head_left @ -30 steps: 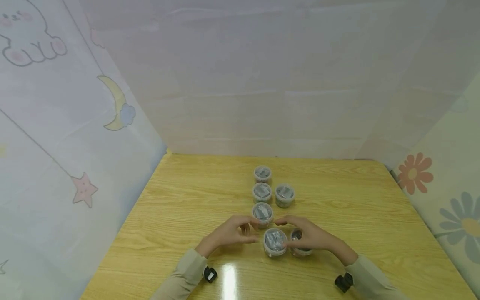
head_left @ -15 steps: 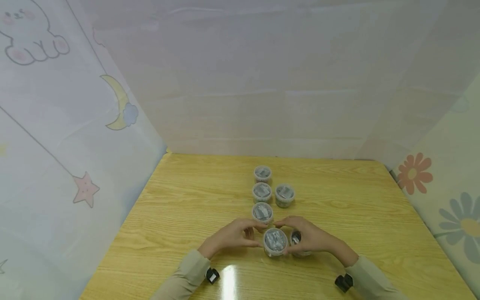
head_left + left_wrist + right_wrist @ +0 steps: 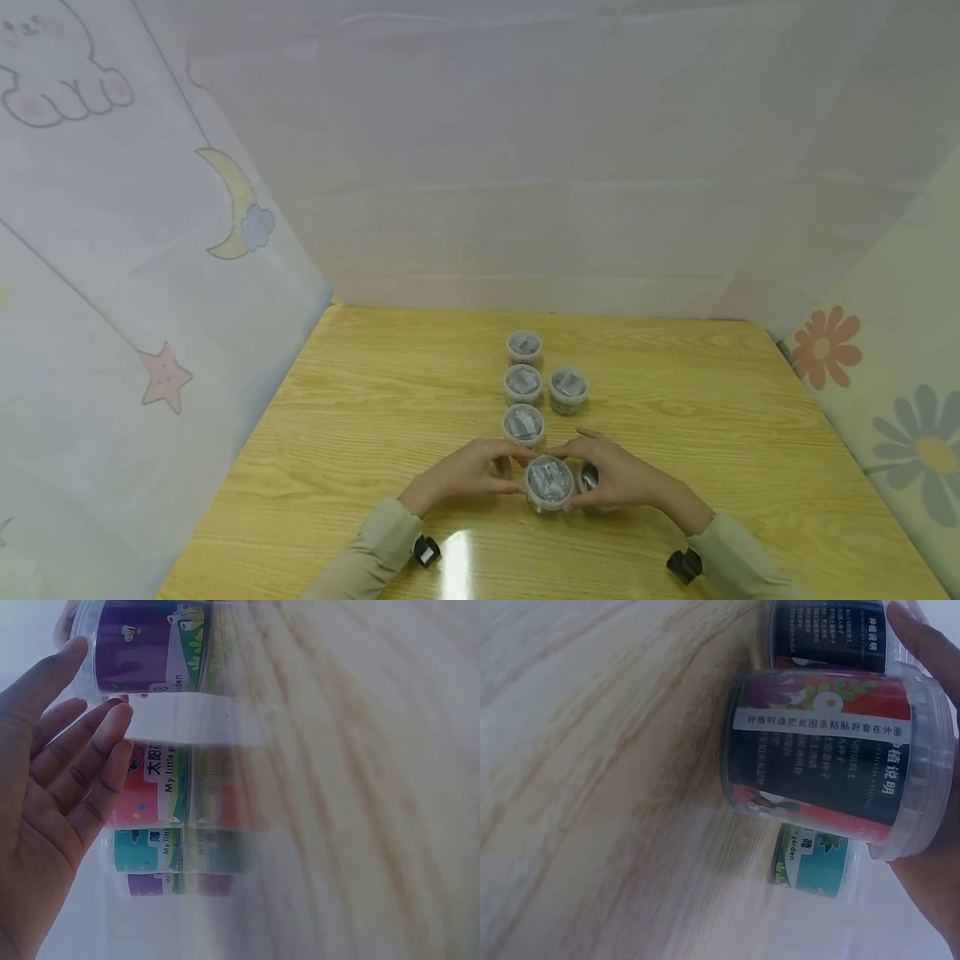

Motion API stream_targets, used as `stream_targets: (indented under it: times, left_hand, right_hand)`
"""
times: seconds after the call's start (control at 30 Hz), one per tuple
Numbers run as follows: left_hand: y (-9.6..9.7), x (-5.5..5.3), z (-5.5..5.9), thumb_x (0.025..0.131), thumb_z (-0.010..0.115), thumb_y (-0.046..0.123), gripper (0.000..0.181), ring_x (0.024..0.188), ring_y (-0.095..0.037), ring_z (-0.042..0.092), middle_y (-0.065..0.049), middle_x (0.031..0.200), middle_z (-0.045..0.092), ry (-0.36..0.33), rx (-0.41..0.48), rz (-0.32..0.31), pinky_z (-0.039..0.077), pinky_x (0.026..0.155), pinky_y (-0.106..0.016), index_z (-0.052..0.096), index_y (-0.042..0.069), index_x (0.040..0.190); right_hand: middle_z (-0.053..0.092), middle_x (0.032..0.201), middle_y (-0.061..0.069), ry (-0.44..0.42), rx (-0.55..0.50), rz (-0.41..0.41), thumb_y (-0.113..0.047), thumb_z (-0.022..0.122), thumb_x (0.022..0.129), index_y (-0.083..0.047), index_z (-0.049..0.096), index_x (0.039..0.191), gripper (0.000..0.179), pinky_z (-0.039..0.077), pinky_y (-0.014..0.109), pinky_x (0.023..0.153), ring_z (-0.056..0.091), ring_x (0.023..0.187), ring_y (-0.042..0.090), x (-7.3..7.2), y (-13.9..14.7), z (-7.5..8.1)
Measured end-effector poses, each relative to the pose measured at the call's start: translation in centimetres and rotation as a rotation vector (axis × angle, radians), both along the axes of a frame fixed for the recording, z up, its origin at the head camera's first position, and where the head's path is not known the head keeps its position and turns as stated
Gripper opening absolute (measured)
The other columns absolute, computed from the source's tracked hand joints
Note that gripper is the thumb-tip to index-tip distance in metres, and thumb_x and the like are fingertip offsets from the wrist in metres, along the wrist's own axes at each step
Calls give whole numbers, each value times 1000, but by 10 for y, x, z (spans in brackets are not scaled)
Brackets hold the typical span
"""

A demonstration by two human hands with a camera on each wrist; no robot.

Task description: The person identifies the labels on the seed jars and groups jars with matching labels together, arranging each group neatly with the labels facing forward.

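On the wooden table, a lidded planting tub (image 3: 550, 483) with a purple label stands upright between both hands. My left hand (image 3: 476, 468) holds its left side, the thumb on the lid's rim and the fingers curved near its far side. From the right, my right hand (image 3: 617, 473) reaches round the same tub, thumb at the near side and index finger at the far side. Under the right palm stands another tub (image 3: 817, 761) with a red and black label, partly hidden in the head view. The left wrist view shows the purple-labelled tub (image 3: 150, 645) against the left thumb.
Ahead, a column of three tubs (image 3: 522, 425) runs away from the hands. One teal-labelled tub (image 3: 567, 392) stands right of that column. Patterned sheets (image 3: 165, 250) wall the table's left, back and right sides. Bare wood (image 3: 360, 400) lies to the left.
My left hand has moved right, up to the tub, and now touches it. The right hand has closed in slightly round the same tub. The other tubs have stayed in place.
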State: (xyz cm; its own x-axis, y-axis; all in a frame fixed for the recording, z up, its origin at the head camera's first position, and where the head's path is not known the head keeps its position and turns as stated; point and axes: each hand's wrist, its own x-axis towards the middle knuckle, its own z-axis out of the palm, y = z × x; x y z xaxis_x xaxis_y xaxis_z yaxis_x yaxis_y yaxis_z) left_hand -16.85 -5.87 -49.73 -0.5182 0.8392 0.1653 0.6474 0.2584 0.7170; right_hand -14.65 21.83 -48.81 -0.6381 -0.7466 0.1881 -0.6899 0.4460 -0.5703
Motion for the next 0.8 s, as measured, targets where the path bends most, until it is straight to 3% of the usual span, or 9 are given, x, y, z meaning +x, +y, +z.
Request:
stream_targets:
  times: [0.27, 0.4, 0.53, 0.67, 0.8]
  left_hand:
    - [0, 1, 1, 85, 66, 31, 47, 77, 6, 57, 7, 120, 60, 4, -2, -2, 51, 72, -12, 54, 18, 129]
    - [-1, 0, 1, 85, 66, 32, 48, 79, 5, 57, 9, 118, 60, -5, 2, 17, 52, 74, -16, 53, 20, 130]
    - [-3, -1, 1, 85, 67, 29, 49, 82, 5, 57, 9, 121, 60, 11, 32, 26, 51, 75, -17, 53, 20, 131]
    - [-4, -2, 2, 84, 69, 24, 50, 83, 5, 58, 6, 119, 61, 29, 76, 25, 50, 77, -15, 54, 16, 130]
    - [-5, -2, 4, 83, 70, 18, 51, 82, 3, 59, 2, 114, 64, 34, 112, 19, 51, 78, -16, 54, 12, 131]
  right_hand:
    - [60, 118, -10, -36, -40, 19, -35, 81, 70, -19, 53, 128, 67, 22, 62, 105, 56, 108, 9, -1, -1, 2]
    - [58, 121, -12, -39, -31, 7, -41, 77, 73, -21, 53, 128, 64, 22, 61, 106, 55, 113, 14, -1, -2, 4]
    - [56, 125, -9, -79, -37, -9, -45, 72, 76, -23, 50, 131, 63, 34, 55, 102, 52, 118, 23, -1, -2, 6]
    - [55, 127, -5, -151, -85, 6, -40, 72, 79, -19, 49, 133, 62, 51, 38, 88, 57, 110, 17, -1, -3, 8]
    - [54, 129, 1, -152, -117, 23, -36, 72, 80, -16, 47, 134, 63, 54, 34, 82, 58, 106, 17, -1, -4, 9]
